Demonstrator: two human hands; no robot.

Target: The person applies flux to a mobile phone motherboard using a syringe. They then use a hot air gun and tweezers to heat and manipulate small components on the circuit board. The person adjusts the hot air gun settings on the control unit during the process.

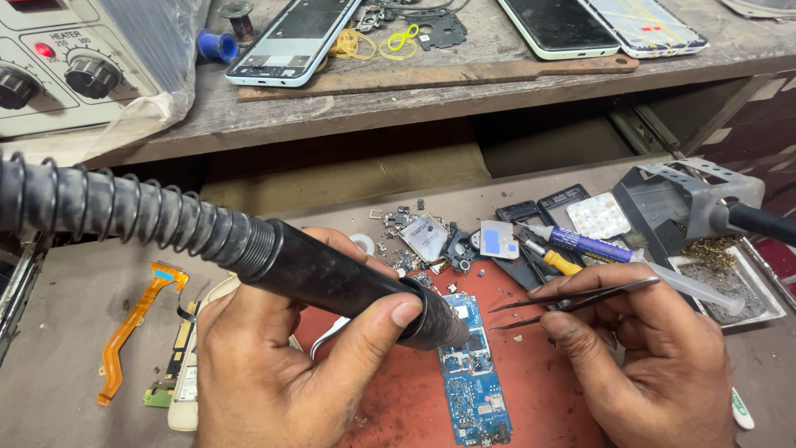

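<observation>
A single head-worn camera looks steeply down and forward, close over the desk (pixel 58 348). Both hands fill the near edge of the view, the left hand (pixel 274 365) at near left and the right hand (pixel 655 365) at near right. Farther off the view takes in the raised wooden shelf (pixel 464 91) along the top. No second view shares the scene.

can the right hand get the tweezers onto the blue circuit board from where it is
Probably yes: the right hand holds the tweezers with tips just beside the blue circuit board, nothing between them.
</observation>
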